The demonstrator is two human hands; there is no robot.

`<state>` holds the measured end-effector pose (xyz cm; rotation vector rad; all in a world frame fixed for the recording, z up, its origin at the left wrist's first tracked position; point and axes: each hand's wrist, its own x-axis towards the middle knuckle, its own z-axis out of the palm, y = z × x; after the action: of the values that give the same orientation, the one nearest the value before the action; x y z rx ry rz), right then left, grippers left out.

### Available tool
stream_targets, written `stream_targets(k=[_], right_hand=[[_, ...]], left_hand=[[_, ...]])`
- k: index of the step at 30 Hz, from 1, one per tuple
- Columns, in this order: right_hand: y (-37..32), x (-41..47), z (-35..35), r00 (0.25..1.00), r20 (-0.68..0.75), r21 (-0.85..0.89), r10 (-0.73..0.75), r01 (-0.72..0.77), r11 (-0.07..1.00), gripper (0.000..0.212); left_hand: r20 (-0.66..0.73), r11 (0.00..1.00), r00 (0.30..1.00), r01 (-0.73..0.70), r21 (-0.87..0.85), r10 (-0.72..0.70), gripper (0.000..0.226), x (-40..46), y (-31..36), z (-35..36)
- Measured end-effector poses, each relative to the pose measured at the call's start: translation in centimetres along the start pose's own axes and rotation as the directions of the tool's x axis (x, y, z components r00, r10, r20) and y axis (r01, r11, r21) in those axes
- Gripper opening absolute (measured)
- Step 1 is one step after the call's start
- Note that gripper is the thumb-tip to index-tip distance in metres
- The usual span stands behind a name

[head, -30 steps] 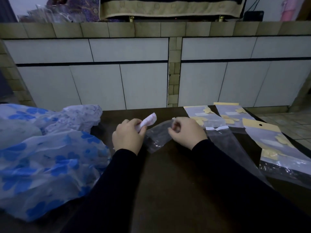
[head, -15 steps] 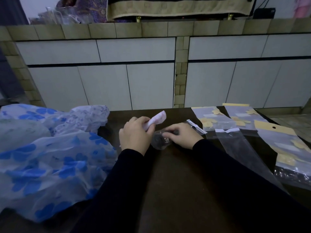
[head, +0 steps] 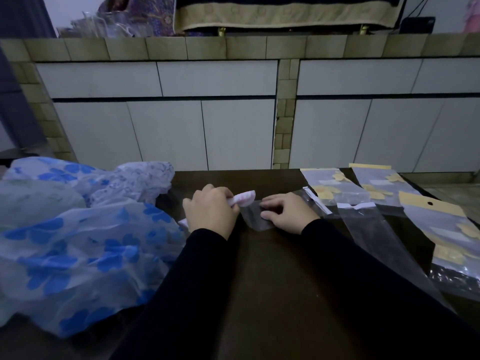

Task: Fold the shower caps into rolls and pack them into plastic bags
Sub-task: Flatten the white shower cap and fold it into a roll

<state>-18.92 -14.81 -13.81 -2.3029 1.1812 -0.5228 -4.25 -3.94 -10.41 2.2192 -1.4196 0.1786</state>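
Observation:
My left hand grips a rolled pink-and-white shower cap; the roll's tip sticks out to the right of the fist. My right hand holds a clear plastic bag on the dark table, fingers curled at its mouth. The roll's tip sits right at the bag's upper edge. A heap of loose shower caps with blue flowers lies at the left.
Several packed bags with yellow header cards lie along the table's right side, and an empty clear bag lies beside my right forearm. A tiled counter wall stands just behind the table.
The roll in my left hand has dropped lower and nearer the bag. My right hand has shifted along the bag and holds it flatter on the table.

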Motion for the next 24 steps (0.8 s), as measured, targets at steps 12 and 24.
stream_targets(k=[12, 24], right_hand=[[-0.1, -0.4, -0.1, 0.971, -0.224, 0.244, 0.079, -0.023, 0.969, 0.026], [-0.3, -0.7, -0.2, 0.997, 0.01, 0.125, -0.074, 0.072, 0.99, 0.037]], left_hand=[[0.079, 0.996, 0.997, -0.014, 0.086, 0.007, 0.02, 0.2, 0.2, 0.2], [0.029, 0.975, 0.99, -0.132, -0.176, 0.139, 0.04, 0.0, 0.1, 2.3]])
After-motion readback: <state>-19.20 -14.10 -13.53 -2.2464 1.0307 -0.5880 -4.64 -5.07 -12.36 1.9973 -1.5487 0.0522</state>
